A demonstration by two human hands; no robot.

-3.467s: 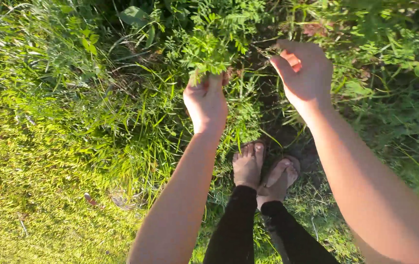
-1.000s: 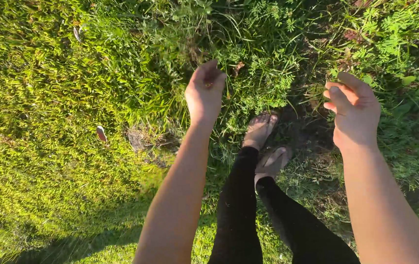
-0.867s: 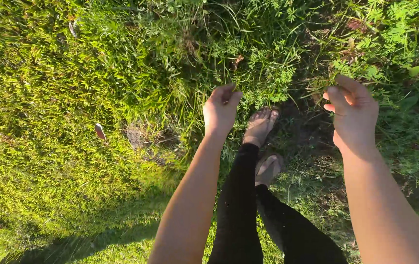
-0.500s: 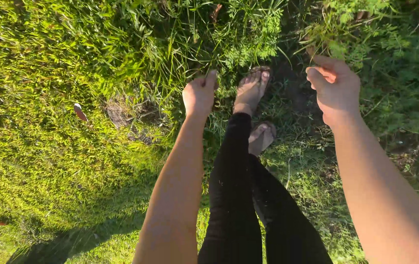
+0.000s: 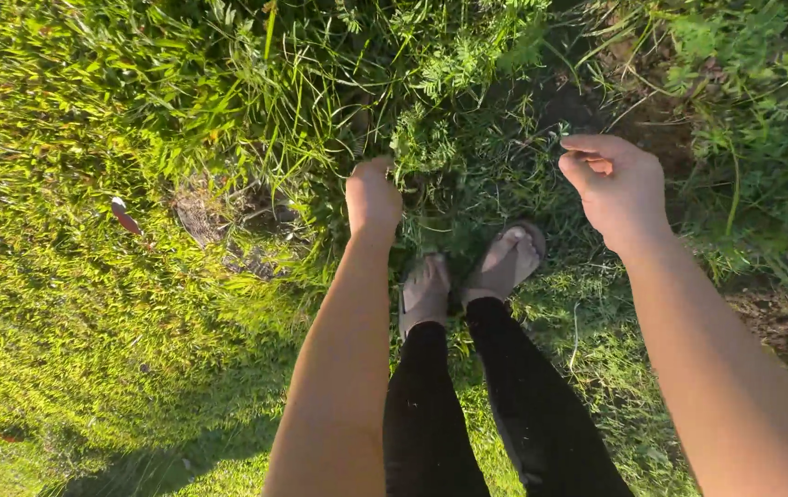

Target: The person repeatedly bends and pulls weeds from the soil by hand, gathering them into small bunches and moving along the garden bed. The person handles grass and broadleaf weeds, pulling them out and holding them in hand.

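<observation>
Left fingers: our left hand [image 5: 373, 196] reaches down with its back to the camera; the fingers curl out of sight into a feathery weed clump [image 5: 426, 147], so we cannot tell whether they grip a stem or only touch it.
Right fingers: our right hand [image 5: 616, 189] hangs above the ground, fingers [image 5: 596, 145] loosely curled inward, thumb near the forefinger, holding nothing we can see.
Weed clump: it stands just beyond the left fingertips, fine-leaved and darker than the grass around it, in front of our feet.
Feet: two feet in sandals [image 5: 508, 262] stand close together below the hands, black leggings [image 5: 431, 405] above them.
Ground: bare dark soil [image 5: 578, 101] lies beside the clump; bright sunlit grass [image 5: 90, 304] spreads to the left, with one reddish fallen leaf [image 5: 123, 216] on it.
Doing it well: we judge that the left fingers should close low on the stems, near the soil, and pull straight and steadily, so the roots come too; the right hand can part the surrounding grass.
</observation>
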